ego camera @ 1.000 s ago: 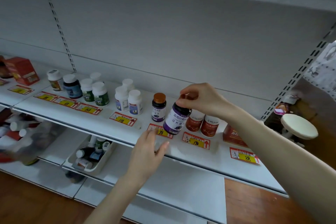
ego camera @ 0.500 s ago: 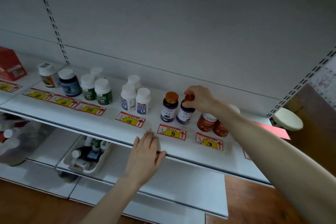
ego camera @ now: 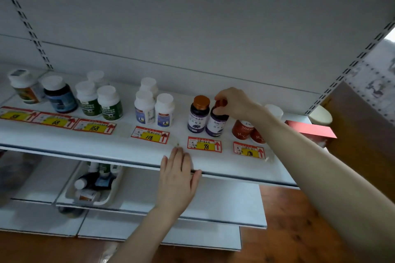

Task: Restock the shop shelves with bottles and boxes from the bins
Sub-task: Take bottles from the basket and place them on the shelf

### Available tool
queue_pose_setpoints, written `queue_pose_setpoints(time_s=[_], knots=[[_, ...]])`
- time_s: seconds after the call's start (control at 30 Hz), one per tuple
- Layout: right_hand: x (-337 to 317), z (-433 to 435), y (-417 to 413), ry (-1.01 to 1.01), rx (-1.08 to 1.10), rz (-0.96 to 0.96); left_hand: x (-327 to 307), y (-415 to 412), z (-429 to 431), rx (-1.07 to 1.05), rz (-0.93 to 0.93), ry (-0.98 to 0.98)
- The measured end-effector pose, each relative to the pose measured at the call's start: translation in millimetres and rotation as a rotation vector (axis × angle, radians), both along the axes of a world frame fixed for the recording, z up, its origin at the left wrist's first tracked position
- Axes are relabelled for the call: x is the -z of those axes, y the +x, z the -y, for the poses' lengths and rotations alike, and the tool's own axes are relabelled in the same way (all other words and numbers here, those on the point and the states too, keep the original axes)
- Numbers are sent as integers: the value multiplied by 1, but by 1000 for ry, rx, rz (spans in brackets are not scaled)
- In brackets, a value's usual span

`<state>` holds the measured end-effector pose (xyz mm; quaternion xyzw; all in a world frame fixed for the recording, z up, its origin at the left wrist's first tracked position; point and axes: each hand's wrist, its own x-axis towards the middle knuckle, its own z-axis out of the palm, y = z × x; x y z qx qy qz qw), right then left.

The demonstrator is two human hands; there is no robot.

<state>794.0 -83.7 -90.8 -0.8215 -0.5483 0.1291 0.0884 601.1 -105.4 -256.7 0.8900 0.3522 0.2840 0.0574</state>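
Observation:
On the white shelf (ego camera: 106, 142), a purple bottle (ego camera: 217, 125) stands upright beside a matching purple bottle with a copper cap (ego camera: 198, 114). My right hand (ego camera: 234, 103) pinches the cap of the right-hand purple bottle from above. My left hand (ego camera: 177, 174) lies flat with straight fingers on the shelf's front edge, below the price tags. Two red bottles (ego camera: 243, 130) stand just right of the purple pair, partly hidden by my right forearm.
White, green and dark blue bottles (ego camera: 106, 102) line the shelf to the left above red-and-yellow price tags. A white bin (ego camera: 70, 190) holding bottles sits on the lower shelf. A red box (ego camera: 314, 131) lies at the shelf's right end. Wooden floor lies below.
My right hand has set the purple bottle down upright next to its twin and keeps hold of its cap. My left hand has settled flat on the shelf edge.

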Motion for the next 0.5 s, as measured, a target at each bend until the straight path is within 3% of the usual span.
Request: queue_pose_setpoints(time_s=[0.5], knots=[[9, 11, -10, 88, 30, -37, -10, -2, 3, 14, -85, -72]])
